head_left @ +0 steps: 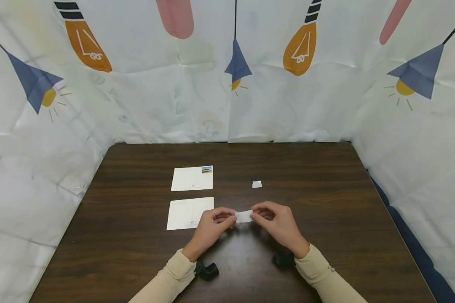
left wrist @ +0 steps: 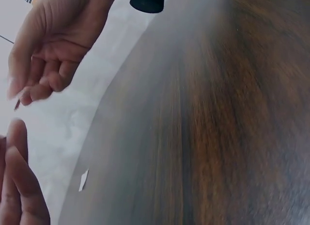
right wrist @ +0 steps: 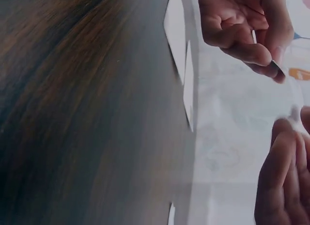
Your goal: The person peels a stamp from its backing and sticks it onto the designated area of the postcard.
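Observation:
Above the table, a small white paper strip (head_left: 244,216) stretches between both hands, slightly bowed. My left hand (head_left: 211,229) pinches its left end between thumb and fingers. At the other end, the thumb and fingertips of my right hand (head_left: 281,225) pinch the strip. Just beyond the left hand lies a blank postcard (head_left: 183,212), its lower right corner partly covered by that hand. Behind it is another postcard (head_left: 189,180) with a colourful stamp (head_left: 206,169) in its upper right corner. In the wrist views the strip is barely visible.
A small white paper square (head_left: 257,184) lies on the dark wooden table (head_left: 326,189), beyond the right hand. White cloth (head_left: 197,105) printed with lamps and bulbs hangs around the table's back and sides. Black devices (head_left: 206,270) are worn on both wrists.

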The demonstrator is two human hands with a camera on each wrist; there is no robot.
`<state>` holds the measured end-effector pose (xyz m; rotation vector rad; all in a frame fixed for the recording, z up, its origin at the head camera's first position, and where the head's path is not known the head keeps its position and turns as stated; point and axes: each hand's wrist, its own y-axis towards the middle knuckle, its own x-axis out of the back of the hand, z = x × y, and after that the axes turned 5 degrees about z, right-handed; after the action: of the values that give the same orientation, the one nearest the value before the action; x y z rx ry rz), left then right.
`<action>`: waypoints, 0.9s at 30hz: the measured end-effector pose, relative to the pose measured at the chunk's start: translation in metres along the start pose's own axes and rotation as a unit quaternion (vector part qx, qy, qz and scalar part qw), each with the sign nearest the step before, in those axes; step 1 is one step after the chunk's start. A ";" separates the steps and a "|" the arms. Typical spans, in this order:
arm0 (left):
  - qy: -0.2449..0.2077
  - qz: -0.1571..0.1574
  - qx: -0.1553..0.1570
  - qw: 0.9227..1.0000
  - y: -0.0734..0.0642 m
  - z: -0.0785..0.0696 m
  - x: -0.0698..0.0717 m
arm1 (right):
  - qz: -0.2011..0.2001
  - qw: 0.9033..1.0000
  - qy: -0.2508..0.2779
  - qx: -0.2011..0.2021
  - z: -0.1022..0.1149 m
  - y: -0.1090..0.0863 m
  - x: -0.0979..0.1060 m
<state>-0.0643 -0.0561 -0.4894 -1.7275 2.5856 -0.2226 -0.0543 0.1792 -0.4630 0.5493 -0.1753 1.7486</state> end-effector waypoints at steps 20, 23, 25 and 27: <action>-0.021 -0.041 0.028 0.999 0.000 -0.002 -0.006 | -0.015 0.976 -0.161 0.149 0.009 0.002 -0.026; -0.025 -0.046 0.030 0.998 0.000 -0.003 -0.008 | -0.014 0.975 -0.173 0.141 0.009 0.003 -0.028; -0.025 -0.047 0.030 0.998 0.000 -0.004 -0.009 | -0.016 0.974 -0.177 0.139 0.009 0.003 -0.029; -0.026 -0.046 0.030 0.998 -0.001 -0.004 -0.009 | -0.018 0.975 -0.177 0.137 0.009 0.003 -0.030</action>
<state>-0.0607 -0.0475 -0.4858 -1.8091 2.4396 -0.2492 -0.0502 0.1488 -0.4680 1.0598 -0.1731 1.6374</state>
